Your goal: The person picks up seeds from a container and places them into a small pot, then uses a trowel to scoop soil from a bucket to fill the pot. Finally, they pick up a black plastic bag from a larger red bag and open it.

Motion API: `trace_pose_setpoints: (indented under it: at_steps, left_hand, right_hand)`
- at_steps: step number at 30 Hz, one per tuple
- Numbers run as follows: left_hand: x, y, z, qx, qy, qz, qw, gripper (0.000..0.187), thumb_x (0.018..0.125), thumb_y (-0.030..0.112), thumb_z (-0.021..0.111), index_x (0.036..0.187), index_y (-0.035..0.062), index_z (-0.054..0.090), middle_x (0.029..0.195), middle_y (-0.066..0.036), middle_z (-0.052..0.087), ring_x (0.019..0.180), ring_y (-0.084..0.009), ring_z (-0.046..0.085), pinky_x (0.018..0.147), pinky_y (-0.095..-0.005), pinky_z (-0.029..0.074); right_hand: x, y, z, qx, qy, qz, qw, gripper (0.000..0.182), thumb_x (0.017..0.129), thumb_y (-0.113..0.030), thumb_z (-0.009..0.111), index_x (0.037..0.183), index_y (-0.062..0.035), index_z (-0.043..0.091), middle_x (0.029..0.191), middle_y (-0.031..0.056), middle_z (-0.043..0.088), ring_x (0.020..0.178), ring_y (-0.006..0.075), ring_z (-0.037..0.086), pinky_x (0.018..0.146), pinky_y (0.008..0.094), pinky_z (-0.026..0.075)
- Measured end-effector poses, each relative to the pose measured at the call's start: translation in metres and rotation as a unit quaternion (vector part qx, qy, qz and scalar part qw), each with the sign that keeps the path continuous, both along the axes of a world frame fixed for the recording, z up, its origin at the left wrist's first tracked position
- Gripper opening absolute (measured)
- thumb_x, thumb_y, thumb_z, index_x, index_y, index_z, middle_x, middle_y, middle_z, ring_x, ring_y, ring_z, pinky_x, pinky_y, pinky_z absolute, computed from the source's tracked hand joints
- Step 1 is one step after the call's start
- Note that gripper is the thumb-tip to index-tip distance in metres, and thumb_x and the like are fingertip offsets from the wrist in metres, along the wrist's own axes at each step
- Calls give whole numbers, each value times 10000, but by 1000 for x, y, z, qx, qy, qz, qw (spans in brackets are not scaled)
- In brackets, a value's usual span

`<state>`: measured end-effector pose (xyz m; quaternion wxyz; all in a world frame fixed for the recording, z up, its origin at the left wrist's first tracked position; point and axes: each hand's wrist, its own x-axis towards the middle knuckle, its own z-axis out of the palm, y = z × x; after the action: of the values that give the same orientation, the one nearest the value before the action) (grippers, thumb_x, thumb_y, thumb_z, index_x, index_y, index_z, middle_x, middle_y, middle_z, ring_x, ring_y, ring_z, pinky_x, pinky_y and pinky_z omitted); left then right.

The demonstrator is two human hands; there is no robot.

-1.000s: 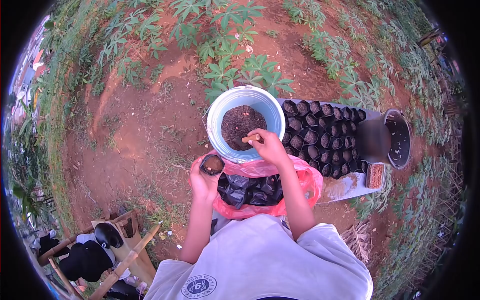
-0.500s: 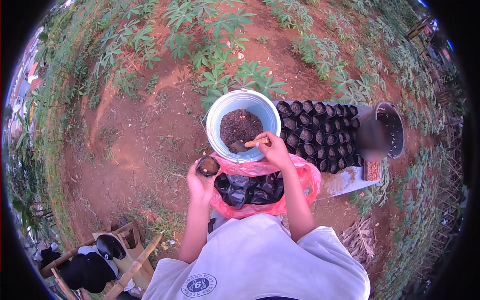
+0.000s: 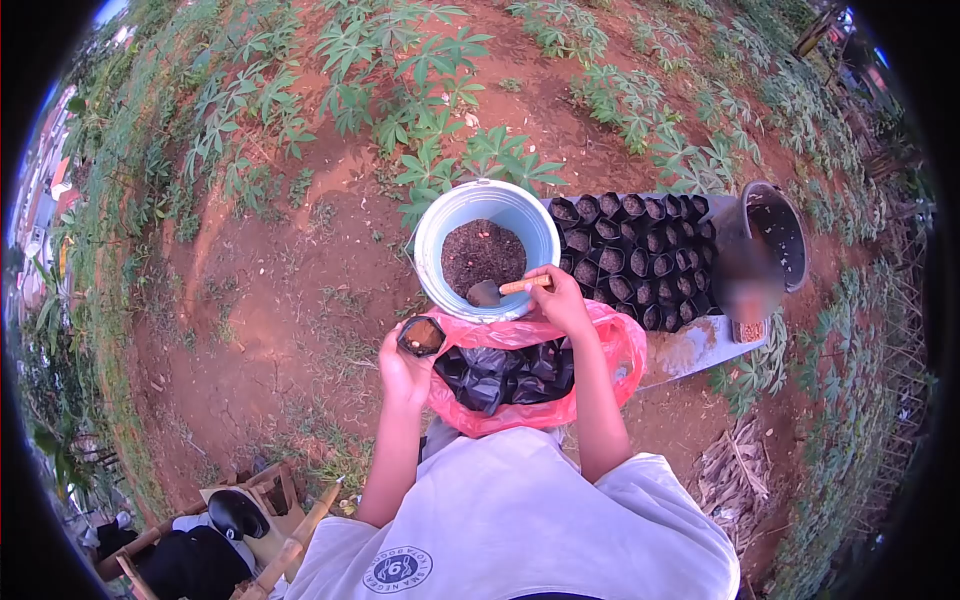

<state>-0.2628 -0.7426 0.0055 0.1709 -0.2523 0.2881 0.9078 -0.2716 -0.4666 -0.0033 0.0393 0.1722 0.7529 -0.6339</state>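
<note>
My left hand (image 3: 403, 372) is wrapped round a small black planting bag (image 3: 421, 337), its open mouth facing up with brown soil showing inside. In my right hand (image 3: 560, 300) is the wooden handle of a trowel (image 3: 485, 293). The trowel's blade rests at the soil (image 3: 482, 252) inside a white bucket (image 3: 428, 245), near the rim closest to me. Below the bucket, a pink plastic bag (image 3: 627, 350) holds a pile of black planting bags (image 3: 490, 378), and my right forearm passes over it.
Rows of soil-filled black bags (image 3: 640, 262) stand on a pale board (image 3: 690, 352) at the right. Beside them are a dark bucket (image 3: 790, 235) and a small container of reddish grains (image 3: 748, 330). Leafy plants (image 3: 425, 55) grow beyond; a bamboo frame (image 3: 300, 535) with dark items lies lower left.
The trowel blade shifts slightly within the bucket, still at the soil. My left hand and its planting bag move a little right and down in view. The view itself has shifted slightly.
</note>
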Motion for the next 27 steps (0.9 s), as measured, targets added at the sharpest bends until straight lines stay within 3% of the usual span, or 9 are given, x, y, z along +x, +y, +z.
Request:
trace_pose_setpoints:
  at_steps: [8, 10, 14, 17, 19, 20, 25, 27]
  left_hand:
    - [3, -11, -4, -5, -4, 6, 1000, 284, 988, 259, 388, 1096, 51, 547, 1065, -95, 636, 1010, -246, 627, 865, -456, 530]
    - [6, -12, -3, -5, -7, 10, 1000, 280, 987, 260, 390, 1094, 55, 547, 1067, -92, 635, 1011, -245, 626, 867, -457, 529]
    - [7, -14, -3, -2, -5, 10, 1000, 272, 987, 259, 391, 1089, 62, 549, 1068, -86, 635, 1003, -237, 626, 861, -442, 529]
    - [7, -14, -3, 3, -2, 10, 1000, 255, 979, 258, 410, 1074, 69, 551, 1070, -92, 636, 1000, -246, 625, 851, -453, 524]
    - [8, -16, -4, 4, -6, 16, 1000, 238, 970, 257, 430, 1059, 75, 554, 1072, -98, 637, 999, -258, 622, 843, -470, 519]
    - [8, -17, -4, 7, -3, 21, 1000, 236, 970, 257, 430, 1056, 73, 551, 1068, -98, 634, 994, -258, 622, 843, -465, 521]
    - [7, -22, -12, 12, -6, 35, 999, 224, 966, 251, 441, 1049, 69, 543, 1062, -98, 625, 992, -259, 616, 844, -460, 523]
    - [5, -24, -16, 18, -10, 34, 999, 219, 961, 250, 456, 1050, 70, 542, 1068, -105, 622, 1005, -261, 611, 847, -464, 521]
  right_hand:
    - [0, -3, 3, 5, -29, -17, 999, 193, 896, -20, 614, 1086, 8, 605, 871, 86, 674, 660, 118, 653, 562, 254, 520]
    - [-5, -7, 4, 68, 42, 10, 997, 205, 891, -34, 629, 1092, 6, 616, 892, 88, 684, 660, 130, 655, 595, 267, 532]
    - [-26, -18, 16, 125, 32, 42, 991, 204, 879, -54, 640, 1075, 1, 634, 869, 106, 700, 681, 136, 666, 644, 293, 536]
    - [-41, -22, 4, 110, 32, 72, 991, 209, 866, -82, 659, 1061, -8, 644, 878, 118, 697, 738, 180, 677, 684, 319, 534]
    - [-48, -22, -6, 216, 95, 93, 967, 214, 849, -106, 677, 1034, -2, 649, 885, 138, 690, 800, 240, 679, 722, 349, 526]
    - [-50, -22, -10, 211, 76, 91, 970, 213, 834, -131, 691, 997, 0, 651, 884, 157, 680, 821, 287, 673, 737, 368, 519]
    - [-59, -10, -8, 263, 22, 150, 953, 183, 798, -132, 692, 911, 3, 640, 884, 182, 675, 826, 329, 669, 735, 406, 520]
    - [-66, -5, -14, 397, -7, 258, 881, 150, 796, -105, 643, 908, -6, 628, 909, 198, 677, 863, 357, 667, 758, 437, 522]
